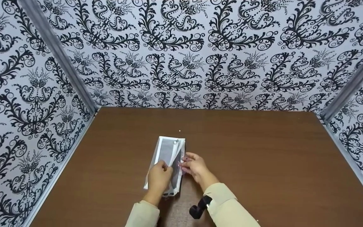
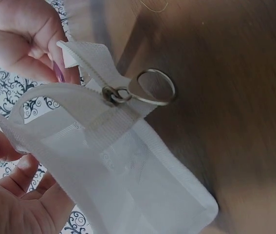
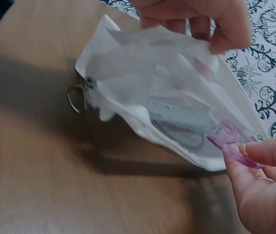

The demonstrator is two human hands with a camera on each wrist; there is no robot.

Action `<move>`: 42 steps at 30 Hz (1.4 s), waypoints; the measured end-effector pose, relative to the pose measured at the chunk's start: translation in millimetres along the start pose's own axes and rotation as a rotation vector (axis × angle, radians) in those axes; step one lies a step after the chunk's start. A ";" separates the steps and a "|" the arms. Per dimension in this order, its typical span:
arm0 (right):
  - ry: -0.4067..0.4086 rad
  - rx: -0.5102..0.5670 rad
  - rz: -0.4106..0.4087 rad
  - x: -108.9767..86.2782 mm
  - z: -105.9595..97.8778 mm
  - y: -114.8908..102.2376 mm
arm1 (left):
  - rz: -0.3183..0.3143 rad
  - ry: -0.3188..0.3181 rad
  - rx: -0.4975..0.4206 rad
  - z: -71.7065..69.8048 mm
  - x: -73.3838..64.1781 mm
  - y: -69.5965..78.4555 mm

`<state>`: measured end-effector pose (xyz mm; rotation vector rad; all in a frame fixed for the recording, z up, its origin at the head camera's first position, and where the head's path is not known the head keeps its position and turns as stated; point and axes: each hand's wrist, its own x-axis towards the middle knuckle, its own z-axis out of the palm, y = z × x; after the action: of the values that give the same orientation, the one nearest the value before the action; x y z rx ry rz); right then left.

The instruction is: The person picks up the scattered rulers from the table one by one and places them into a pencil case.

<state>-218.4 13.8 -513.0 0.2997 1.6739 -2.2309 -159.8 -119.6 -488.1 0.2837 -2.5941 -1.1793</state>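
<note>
A white zippered mesh pouch (image 1: 165,149) lies on the table, its long side gaping open. My left hand (image 1: 159,178) pinches one edge of the mouth and lifts it. At the other edge, my right hand (image 1: 197,167) holds a small pink see-through plastic piece (image 3: 232,146) between thumb and fingers, right at the opening. Its exact kind I cannot tell. Inside the pouch shows a clear, ruler-like plastic item (image 3: 181,122) with markings and a curved cutout. A metal ring pull (image 2: 153,87) hangs from the zipper slider at the pouch's far end.
The brown wooden table (image 1: 247,151) extends around the pouch, with patterned walls (image 1: 181,69) at the back and sides. A thin strand (image 3: 83,166) lies near the pouch. Beyond it is a tiny white speck (image 1: 179,130). A black device (image 1: 200,206) sits at the right wrist.
</note>
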 end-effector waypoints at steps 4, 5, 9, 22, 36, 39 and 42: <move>-0.007 0.039 -0.004 0.1 5.8 4.4 | 0.021 0.000 -0.006 0.3 -0.1 -0.5; -0.006 0.046 -0.006 0.1 7.1 5.5 | 0.027 0.005 -0.006 0.3 -0.2 -0.8; 0.005 0.062 -0.010 0.2 13.1 9.0 | 0.032 0.012 -0.006 0.1 -0.3 -1.2; 0.011 0.037 0.002 -0.4 32.6 13.2 | 0.011 -0.011 -0.021 -1.3 0.2 -1.8; -0.048 0.010 -0.014 2.5 38.7 16.4 | 0.008 -0.001 -0.028 -4.3 -1.7 0.0; -0.044 0.001 -0.011 3.1 39.1 17.6 | 0.008 -0.001 -0.034 -4.8 -1.8 0.4; -0.058 -0.001 -0.011 3.7 40.1 19.2 | 0.008 0.001 -0.035 -5.4 -1.6 0.5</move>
<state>-213.1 -30.0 -520.0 0.2239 1.6512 -2.2248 -156.5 -122.6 -484.6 0.2668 -2.5687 -1.2195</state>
